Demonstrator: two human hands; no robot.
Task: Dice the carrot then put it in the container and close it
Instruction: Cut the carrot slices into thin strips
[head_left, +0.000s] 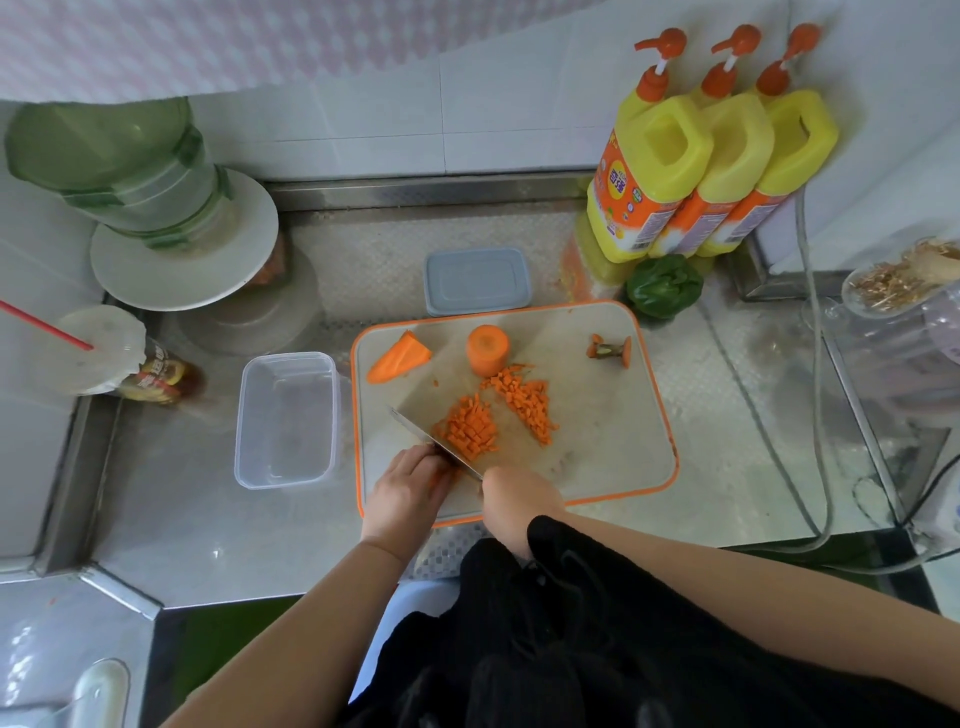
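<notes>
On the white plastic cutting board with an orange rim (597, 467), the right hand (514, 493) is wrapped around the handle of a steel kitchen knife (431, 441), whose blade runs toward ten o'clock. The left hand (410, 483) sits just at nine o'clock of the blade, fingers curled down over what looks like the uncut remainder of carrot; what exactly it pinches is hidden under the fingers. Two heaps of small orange carrot cubes (498, 415) lie at the board's centre, at one o'clock of the blade. A stubby upright carrot cylinder (487, 348) stands at twelve o'clock of them, a tapered carrot tip (397, 358) lies at eleven o'clock, and the trimmed stem end (610, 351) sits at two o'clock.

The clear rectangular plastic container (285, 421) waits open just off the board at nine o'clock; its grey-blue lid (477, 280) lies beyond the board at twelve o'clock.

To cut well here, I would keep the left fingertips tucked back, knuckles guiding the blade, and make even, straight-down strokes so the cubes match those already cut
</notes>
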